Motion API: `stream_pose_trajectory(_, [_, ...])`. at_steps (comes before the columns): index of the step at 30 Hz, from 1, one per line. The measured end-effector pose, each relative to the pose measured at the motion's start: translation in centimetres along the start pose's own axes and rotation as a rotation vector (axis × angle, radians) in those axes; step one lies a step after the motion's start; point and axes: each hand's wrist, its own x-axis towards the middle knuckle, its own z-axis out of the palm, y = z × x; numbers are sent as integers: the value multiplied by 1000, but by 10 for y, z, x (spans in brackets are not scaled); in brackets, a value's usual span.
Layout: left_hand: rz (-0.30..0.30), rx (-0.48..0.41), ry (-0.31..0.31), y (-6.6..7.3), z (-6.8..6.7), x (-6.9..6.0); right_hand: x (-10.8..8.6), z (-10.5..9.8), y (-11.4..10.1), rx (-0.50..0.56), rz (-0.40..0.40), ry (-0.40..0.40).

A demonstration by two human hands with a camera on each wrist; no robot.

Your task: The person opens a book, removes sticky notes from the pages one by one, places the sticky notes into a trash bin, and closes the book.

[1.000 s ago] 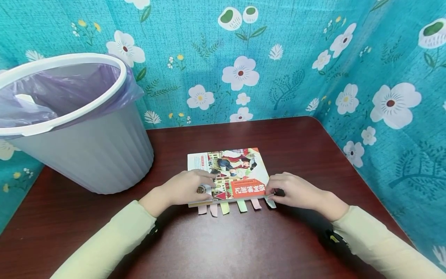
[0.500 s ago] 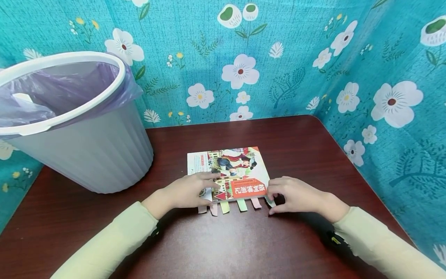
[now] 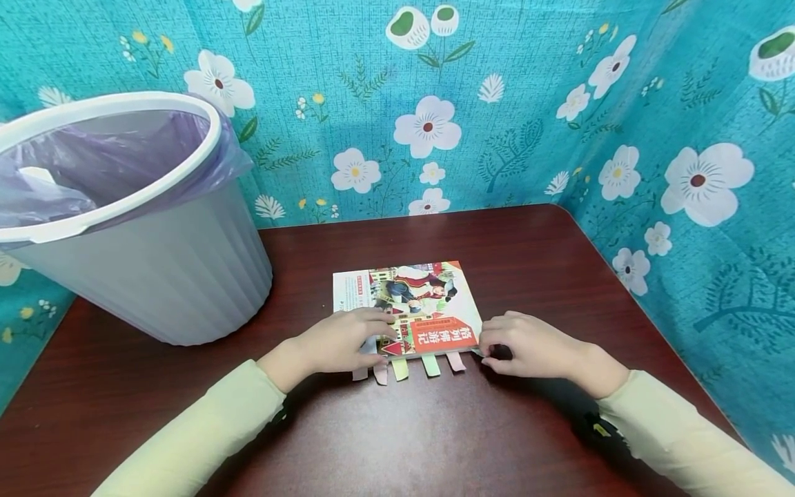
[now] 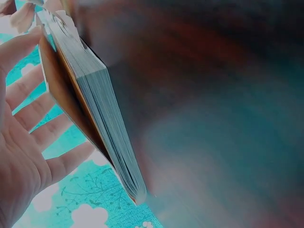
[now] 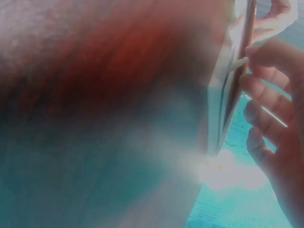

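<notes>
A paperback book (image 3: 428,300) with an illustrated cover lies on the dark red table. Several pastel sticky tabs stick out from its near edge, among them a yellow one (image 3: 400,369), a green one (image 3: 431,365) and a pink one (image 3: 456,361). My left hand (image 3: 338,342) rests on the book's left part, fingers spread over the cover in the left wrist view, thumb at the near edge. At the near right corner, my right hand (image 3: 528,345) pinches the rightmost pale green tab (image 5: 239,63) between thumb and forefinger. Most of that tab is hidden by the fingers.
A grey waste bin (image 3: 180,269) with a white rim and a purple liner stands at the left on the table (image 3: 397,442). Blue flowered cloth (image 3: 373,90) hangs behind the table and along its right side.
The right thumb, which had swung away from the tab half a second ago, has come back up against it. My left hand has slid slightly toward the near edge.
</notes>
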Motion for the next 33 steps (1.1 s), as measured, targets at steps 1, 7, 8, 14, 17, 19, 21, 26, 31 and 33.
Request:
stream_pose_trajectory(1, [1, 0, 1, 1, 0, 0, 0, -1, 0, 3, 10, -1])
stream_pose_trajectory(7, [12, 8, 30, 3, 0, 0, 4, -11, -2, 16, 57, 6])
stream_pose_trajectory(8, [14, 7, 37, 3, 0, 0, 4, -13, -2, 13, 61, 13])
stream_pose_trajectory(14, [-2, 66, 63, 10, 0, -1, 7, -18, -2, -2, 72, 25])
stream_pose_trajectory(17, [-23, 105, 64, 16, 1, 0, 8, -19, -2, -4, 79, 30])
stream_pose_trajectory(19, [-31, 126, 68, 18, 2, 1, 8, -20, -3, -9, 88, 39])
stream_pose_trajectory(21, [-39, 146, 77, 19, 4, 3, 8, -22, -3, -13, 101, 50])
stream_pose_trajectory(26, [-45, 167, 77, 19, 7, 6, 9, -25, -4, -17, 121, 51])
stream_pose_trajectory(31, [-42, 165, 70, 20, 7, 6, 11, -28, -6, -24, 128, 51])
stream_pose_trajectory(33, [-34, 159, 74, 19, 6, 6, 11, -28, -6, -26, 130, 50])
